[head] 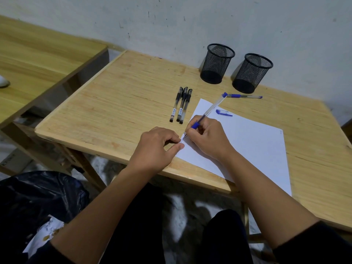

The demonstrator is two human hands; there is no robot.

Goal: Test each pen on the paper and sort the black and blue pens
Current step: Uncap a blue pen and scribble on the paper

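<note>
My right hand (207, 138) grips a blue pen (211, 107), its tip pressed on the near left corner of the white paper (247, 145), where small scribbles show. My left hand (158, 147) rests on the table with thumb and fingertip pinning that paper corner. The pen's blue cap (223, 112) lies on the paper's far edge. Three black pens (181, 104) lie side by side left of the paper. Another blue pen (244, 96) lies beyond the paper. Two black mesh pen cups (217, 63) (251, 73) stand at the back by the wall.
The wooden table (118, 103) ends at a front edge just below my hands. A second wooden table (38, 54) stands to the left, across a gap. A black plastic bag (38, 197) lies on the floor at lower left.
</note>
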